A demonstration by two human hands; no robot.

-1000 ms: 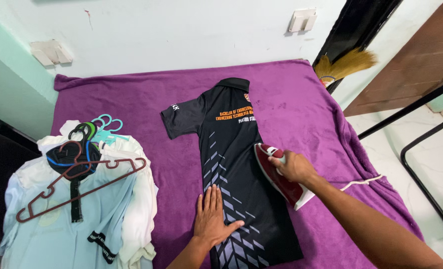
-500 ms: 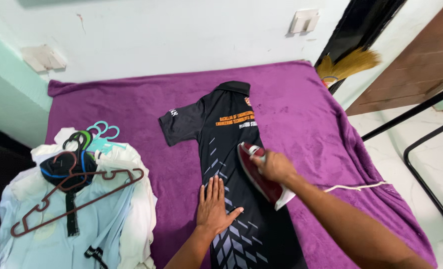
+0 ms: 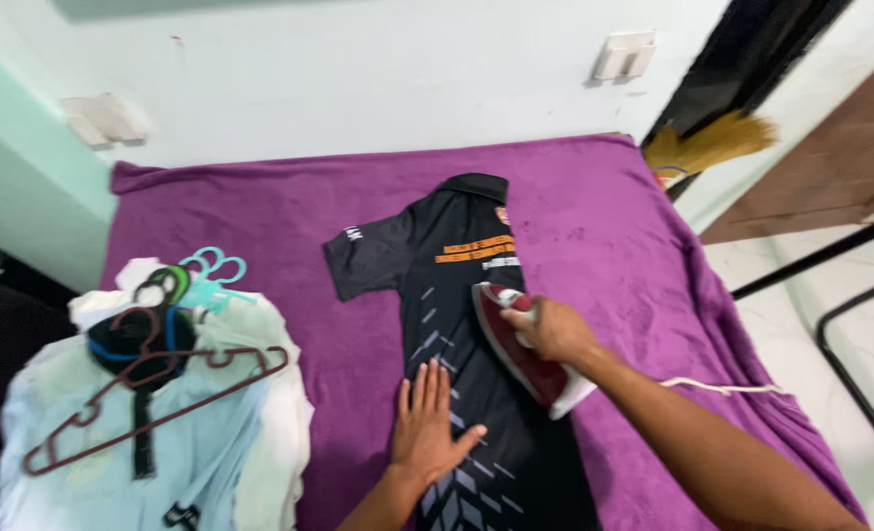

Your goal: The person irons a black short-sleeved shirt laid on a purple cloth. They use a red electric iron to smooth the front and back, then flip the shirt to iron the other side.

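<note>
Most of the view is taken by a purple blanket (image 3: 594, 226) spread flat as a pressing surface, its far edge against a pale wall; a heap of pale shirts (image 3: 152, 433) lies on its left side, topped by a dark red hanger (image 3: 152, 393) and some teal hangers (image 3: 211, 270); a straw broom (image 3: 707, 147) leans at the far right corner.

Near the middle of the blanket lies a black jersey (image 3: 457, 285), folded lengthwise, collar toward the wall, one short sleeve pointing left, hem running off the near edge of the view; pale chevron marks run down its lower part.

On the jersey's right edge, about mid-body, sits a dark red iron (image 3: 521, 344), its tip toward the collar; the right hand (image 3: 555, 329) is wrapped around its handle in a full grip; a white cord (image 3: 717, 385) trails off to the right across the blanket.

The left hand (image 3: 432, 423) lies flat on the lower body of the jersey, fingers spread wide and holding nothing, just beside the iron but not touching it.

As I judge it, the step in hand is pressing the jersey's body; the next stroke calls for keeping the cloth taut under the flat palm, and for steering the hot sole clear of those fingers and gently over the printed panel by the chest.
</note>
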